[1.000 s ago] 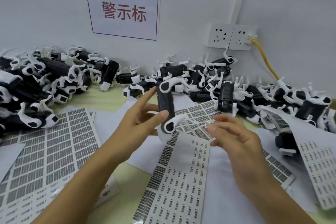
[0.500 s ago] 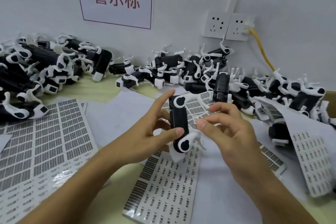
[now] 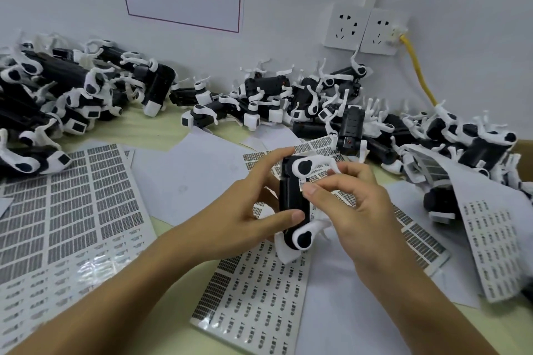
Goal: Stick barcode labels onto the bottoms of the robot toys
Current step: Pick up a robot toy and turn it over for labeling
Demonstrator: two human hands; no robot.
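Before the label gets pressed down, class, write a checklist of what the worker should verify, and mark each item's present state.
1. Robot toy firmly held: left hand grips it, thumb across the black body. Ok.
2. Label in hand: right hand pinches a small white one at the toy. Ok.
3. Bottom faces the label: cannot tell.
4. Label straight: too small, cannot tell.
5. Target spot free of an earlier label: hidden by fingers, cannot tell.
6. Label sheet within reach for the next one: lies under the hands. Ok.
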